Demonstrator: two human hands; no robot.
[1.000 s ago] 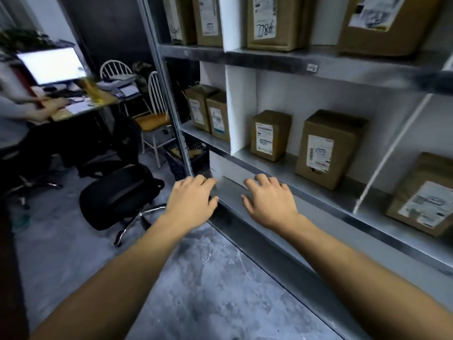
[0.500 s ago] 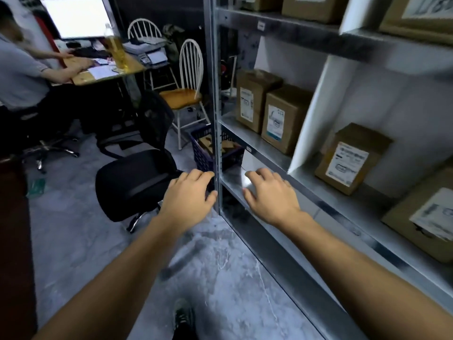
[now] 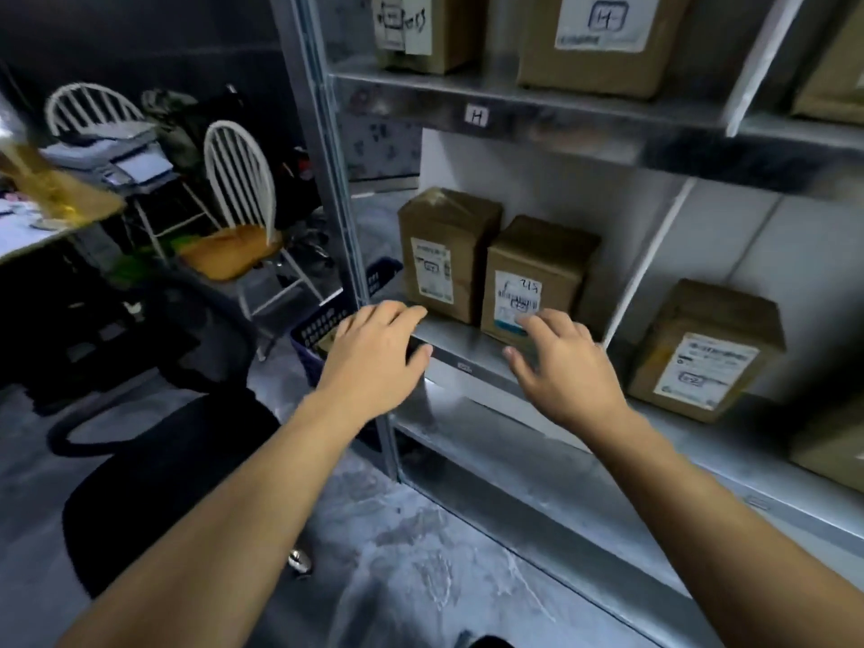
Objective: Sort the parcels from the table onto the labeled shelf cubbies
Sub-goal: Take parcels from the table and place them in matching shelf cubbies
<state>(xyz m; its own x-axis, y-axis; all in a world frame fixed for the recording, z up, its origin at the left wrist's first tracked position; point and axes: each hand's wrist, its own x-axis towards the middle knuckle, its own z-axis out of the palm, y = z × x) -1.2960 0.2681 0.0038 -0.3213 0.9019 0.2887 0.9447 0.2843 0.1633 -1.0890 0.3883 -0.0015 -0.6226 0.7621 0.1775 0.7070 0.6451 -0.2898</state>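
While both hands hung lower by the rack's foot half a second ago, the left hand (image 3: pixel 374 362) and right hand (image 3: pixel 565 371) now sit at mid-frame, level with the front lip of the grey metal shelf rack (image 3: pixel 467 355), and the view has closed in on it. Both hands hold nothing, palms down, fingers loosely spread. The left fingers (image 3: pixel 402 315) reach over the lip just right of the rack's corner upright (image 3: pixel 327 180). The right fingers (image 3: pixel 537 325) overlap the lower label of a brown cardboard parcel with handwritten white label (image 3: pixel 542 264); contact cannot be told. Just beside it on the left stands a taller brown taped parcel (image 3: pixel 444 236), both below the small white "H" tag (image 3: pixel 476 116). A thin white divider rod (image 3: pixel 645 254) closes that cubby on the right, with a third brown parcel (image 3: pixel 706 348) beyond. A strip of shelf shows between the hands. A black office chair (image 3: pixel 163 460) crowds the lower left.
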